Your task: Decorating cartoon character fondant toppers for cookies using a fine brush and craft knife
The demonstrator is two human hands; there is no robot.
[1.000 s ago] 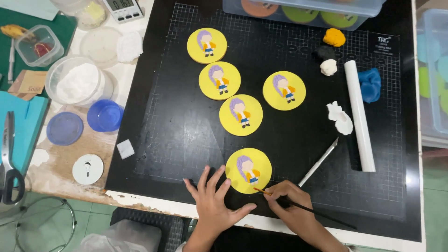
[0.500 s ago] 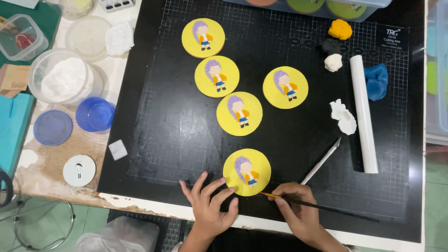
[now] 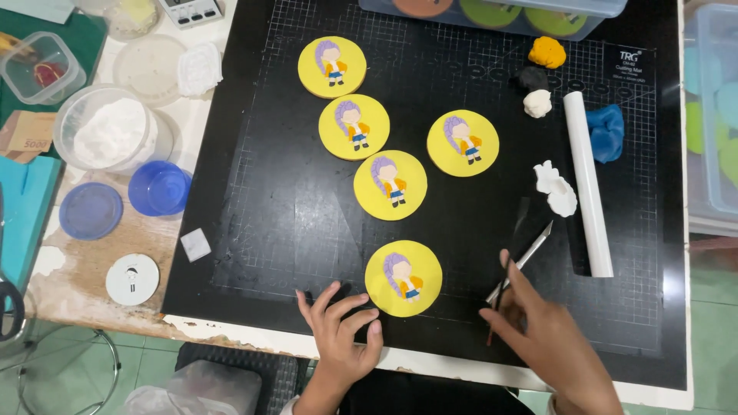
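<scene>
A yellow round disc (image 3: 403, 278) with a small purple-haired figure lies near the front edge of the black cutting mat (image 3: 277, 207). My left hand (image 3: 342, 329) rests on the mat just left of it, fingers spread, holding nothing. To the right of the disc, my right hand (image 3: 542, 334) pinches a thin dark brush (image 3: 509, 283), which stands steeply with its tip toward the mat. A silver craft knife (image 3: 533, 252) lies on the mat beside my right fingers. Several more matching discs (image 3: 390, 184) lie farther back.
A white rolling pin (image 3: 588, 184) lies at the right, with white clay (image 3: 555, 188), blue clay (image 3: 607, 131), and orange (image 3: 547, 52), black and white lumps nearby. Left of the mat stand a powder tub (image 3: 108, 134), blue cup (image 3: 159, 188) and blue lid (image 3: 91, 210).
My right hand has pulled away from the front disc to the right, and the brush has swung from lying low to nearly upright. My left hand stays put.
</scene>
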